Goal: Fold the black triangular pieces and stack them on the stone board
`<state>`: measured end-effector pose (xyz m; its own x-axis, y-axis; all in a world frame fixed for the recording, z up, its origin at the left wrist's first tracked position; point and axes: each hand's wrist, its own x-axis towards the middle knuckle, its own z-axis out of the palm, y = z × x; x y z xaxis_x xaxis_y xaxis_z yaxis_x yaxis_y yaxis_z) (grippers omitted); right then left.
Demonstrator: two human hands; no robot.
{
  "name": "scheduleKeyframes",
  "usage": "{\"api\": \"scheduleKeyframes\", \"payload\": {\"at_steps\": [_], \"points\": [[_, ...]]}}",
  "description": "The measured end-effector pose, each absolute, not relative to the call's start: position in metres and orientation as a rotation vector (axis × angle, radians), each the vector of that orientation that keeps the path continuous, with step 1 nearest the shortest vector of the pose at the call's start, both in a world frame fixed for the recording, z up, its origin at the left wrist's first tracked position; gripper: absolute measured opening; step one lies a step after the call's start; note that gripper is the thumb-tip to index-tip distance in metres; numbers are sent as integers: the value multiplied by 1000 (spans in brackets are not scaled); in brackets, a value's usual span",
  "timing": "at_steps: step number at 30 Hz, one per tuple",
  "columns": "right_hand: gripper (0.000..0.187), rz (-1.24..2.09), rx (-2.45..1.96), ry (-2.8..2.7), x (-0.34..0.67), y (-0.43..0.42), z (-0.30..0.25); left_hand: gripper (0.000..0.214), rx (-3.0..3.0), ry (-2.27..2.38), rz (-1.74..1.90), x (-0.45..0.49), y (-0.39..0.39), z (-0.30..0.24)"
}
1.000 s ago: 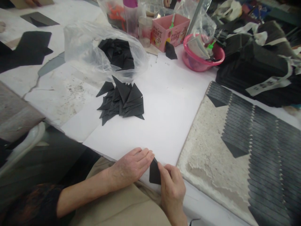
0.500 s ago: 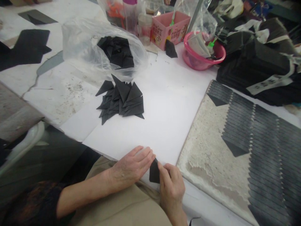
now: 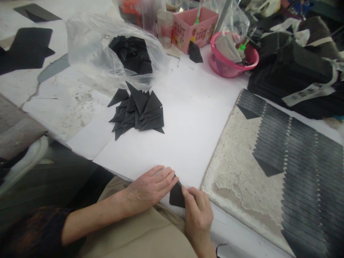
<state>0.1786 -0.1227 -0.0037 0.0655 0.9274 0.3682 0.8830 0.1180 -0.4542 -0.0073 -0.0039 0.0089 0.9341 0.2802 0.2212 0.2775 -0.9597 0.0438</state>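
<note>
Nearest, at the front edge of the table, the left hand (image 3: 150, 186) lies flat with the fingers stretched out, and its fingertips press on the upper corner of a small black paper piece (image 3: 176, 196). The right hand (image 3: 197, 211) has bent fingers and pinches the same piece from the right side. The piece rests on the near edge of a white sheet (image 3: 188, 143). To the right lies a rough board (image 3: 231, 172) carrying rows of black pieces (image 3: 301, 161). Farther on the sheet is a pile of black triangles (image 3: 139, 113), and behind it a clear plastic bag (image 3: 88, 46) with more black pieces inside. Farthest stand a pink bowl (image 3: 228, 68) and a pink box (image 3: 188, 32).
</note>
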Motion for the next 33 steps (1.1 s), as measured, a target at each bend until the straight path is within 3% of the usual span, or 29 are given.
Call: {"api": "scheduleKeyframes", "payload": {"at_steps": [15, 21, 33], "points": [[31, 125, -1781, -1819, 179, -127, -3, 32, 3099, 376, 337, -1, -6, 13], [21, 133, -1773, -1798, 187, -135, -1, 35, 3108, 373, 339, -1, -9, 15], [20, 118, -1774, -1739, 171, -113, -5, 31, 3124, 363, 266, -4, 7, 17]]}}
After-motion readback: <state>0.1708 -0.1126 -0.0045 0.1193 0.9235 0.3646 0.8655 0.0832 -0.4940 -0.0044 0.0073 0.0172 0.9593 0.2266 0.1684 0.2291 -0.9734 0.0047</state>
